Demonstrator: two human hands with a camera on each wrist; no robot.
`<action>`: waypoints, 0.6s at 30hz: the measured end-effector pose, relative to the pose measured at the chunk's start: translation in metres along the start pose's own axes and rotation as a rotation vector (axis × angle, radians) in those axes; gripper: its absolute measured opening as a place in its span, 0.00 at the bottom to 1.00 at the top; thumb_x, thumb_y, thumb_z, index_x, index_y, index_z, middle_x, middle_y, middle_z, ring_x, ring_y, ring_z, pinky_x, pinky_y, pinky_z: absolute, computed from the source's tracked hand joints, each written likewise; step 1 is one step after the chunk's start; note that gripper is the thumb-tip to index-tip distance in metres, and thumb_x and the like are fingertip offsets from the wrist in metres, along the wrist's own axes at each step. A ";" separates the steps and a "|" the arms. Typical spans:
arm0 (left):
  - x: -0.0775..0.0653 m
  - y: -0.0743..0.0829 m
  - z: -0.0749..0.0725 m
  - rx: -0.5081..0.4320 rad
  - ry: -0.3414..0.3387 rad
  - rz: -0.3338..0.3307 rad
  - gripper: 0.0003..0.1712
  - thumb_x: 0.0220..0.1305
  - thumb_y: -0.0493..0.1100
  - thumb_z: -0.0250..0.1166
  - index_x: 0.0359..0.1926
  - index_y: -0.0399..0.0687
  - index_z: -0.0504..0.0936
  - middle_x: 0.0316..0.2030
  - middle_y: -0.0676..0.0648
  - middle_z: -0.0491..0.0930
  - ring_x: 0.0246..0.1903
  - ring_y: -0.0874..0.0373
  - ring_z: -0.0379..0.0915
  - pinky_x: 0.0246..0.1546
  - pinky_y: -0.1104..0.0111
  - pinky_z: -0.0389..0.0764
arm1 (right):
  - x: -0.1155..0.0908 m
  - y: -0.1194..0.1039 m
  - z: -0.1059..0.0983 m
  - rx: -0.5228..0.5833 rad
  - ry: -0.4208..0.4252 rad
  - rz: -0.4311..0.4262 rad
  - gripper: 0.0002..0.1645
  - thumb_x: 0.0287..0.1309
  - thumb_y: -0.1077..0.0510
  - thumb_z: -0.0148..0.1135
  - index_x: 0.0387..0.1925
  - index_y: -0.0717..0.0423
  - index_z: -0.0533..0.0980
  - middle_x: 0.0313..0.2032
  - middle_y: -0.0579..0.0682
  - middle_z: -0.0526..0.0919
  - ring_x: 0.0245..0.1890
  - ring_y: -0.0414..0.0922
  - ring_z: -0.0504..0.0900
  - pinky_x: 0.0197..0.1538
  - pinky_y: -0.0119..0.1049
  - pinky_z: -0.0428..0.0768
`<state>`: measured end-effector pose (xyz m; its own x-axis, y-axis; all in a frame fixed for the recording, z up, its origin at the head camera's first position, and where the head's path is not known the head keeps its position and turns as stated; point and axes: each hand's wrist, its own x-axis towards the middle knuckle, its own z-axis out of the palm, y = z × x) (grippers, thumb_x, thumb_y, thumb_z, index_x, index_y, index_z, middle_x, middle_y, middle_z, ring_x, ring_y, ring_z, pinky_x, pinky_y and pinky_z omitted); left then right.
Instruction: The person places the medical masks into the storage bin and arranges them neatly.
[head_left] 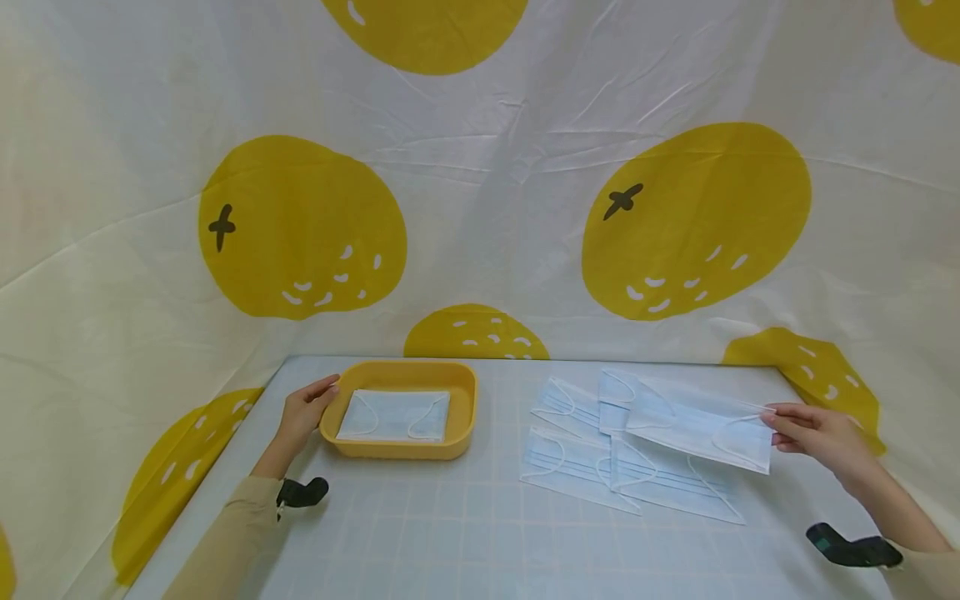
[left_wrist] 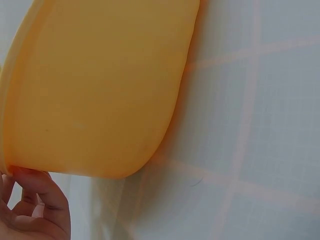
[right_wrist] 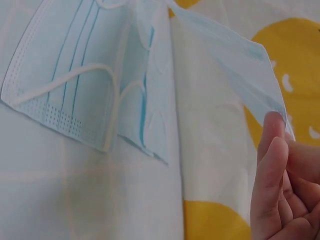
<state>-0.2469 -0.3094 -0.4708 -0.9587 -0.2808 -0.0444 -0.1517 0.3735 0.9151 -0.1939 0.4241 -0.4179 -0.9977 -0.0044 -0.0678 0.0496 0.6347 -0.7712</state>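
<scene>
Left of centre, low in the head frame, we see the left hand point(head_left: 302, 412) gripping the rim of a yellow tray point(head_left: 405, 451); inside, a pale blue mask point(head_left: 397, 416) lies flat, loops up. Right of centre, we find loose masks point(head_left: 573, 468) overlapping on the table point(head_left: 420, 533). At lower right, the right hand point(head_left: 821, 437) pinches a raised mask point(head_left: 701, 427) by its right end.

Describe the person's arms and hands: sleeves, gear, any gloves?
Left hand and right hand: no gloves. Left arm: long beige fabric sleeve; right arm: matching beige fabric cuff, mostly out of frame. Each wrist area carries a curved black device, left and right. No cables visible.
</scene>
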 end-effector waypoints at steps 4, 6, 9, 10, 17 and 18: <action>0.000 -0.002 0.001 -0.011 0.009 0.016 0.28 0.70 0.50 0.57 0.66 0.44 0.70 0.58 0.39 0.74 0.33 0.79 0.70 0.32 0.79 0.78 | 0.005 -0.004 0.011 0.009 -0.015 -0.026 0.37 0.69 0.48 0.52 0.60 0.79 0.62 0.30 0.31 0.80 0.29 0.41 0.82 0.37 0.24 0.81; 0.000 -0.002 0.000 -0.009 0.008 0.014 0.28 0.70 0.51 0.56 0.66 0.45 0.70 0.59 0.38 0.73 0.33 0.79 0.70 0.32 0.80 0.78 | 0.007 -0.006 0.016 0.025 -0.028 -0.033 0.37 0.69 0.48 0.52 0.60 0.78 0.62 0.30 0.32 0.80 0.29 0.42 0.82 0.38 0.24 0.81; 0.001 -0.002 0.000 -0.008 0.005 0.011 0.28 0.70 0.51 0.56 0.67 0.45 0.69 0.61 0.36 0.71 0.33 0.80 0.69 0.33 0.81 0.77 | 0.011 -0.009 0.024 0.048 -0.036 -0.044 0.36 0.69 0.48 0.52 0.60 0.78 0.62 0.30 0.33 0.80 0.29 0.43 0.82 0.38 0.24 0.81; 0.001 -0.002 0.000 -0.008 0.003 0.013 0.29 0.70 0.51 0.56 0.67 0.45 0.69 0.62 0.35 0.70 0.34 0.81 0.69 0.33 0.81 0.77 | 0.012 -0.011 0.026 0.051 -0.036 -0.050 0.36 0.69 0.48 0.52 0.60 0.78 0.62 0.30 0.32 0.80 0.29 0.43 0.82 0.38 0.24 0.81; 0.002 -0.002 0.000 -0.017 0.001 0.022 0.28 0.70 0.50 0.56 0.67 0.45 0.69 0.61 0.35 0.70 0.33 0.80 0.69 0.33 0.81 0.78 | 0.020 -0.021 0.043 0.067 -0.057 -0.041 0.38 0.69 0.47 0.53 0.61 0.78 0.62 0.31 0.38 0.81 0.29 0.45 0.82 0.38 0.25 0.82; 0.002 -0.002 0.000 -0.015 -0.002 0.021 0.28 0.71 0.50 0.56 0.67 0.45 0.68 0.62 0.35 0.70 0.33 0.80 0.69 0.33 0.81 0.78 | 0.021 -0.022 0.045 0.072 -0.060 -0.033 0.38 0.68 0.47 0.53 0.62 0.77 0.62 0.31 0.40 0.81 0.30 0.46 0.82 0.39 0.25 0.82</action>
<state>-0.2482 -0.3105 -0.4731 -0.9621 -0.2715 -0.0256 -0.1277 0.3658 0.9219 -0.2136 0.3748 -0.4307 -0.9943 -0.0724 -0.0778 0.0219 0.5766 -0.8167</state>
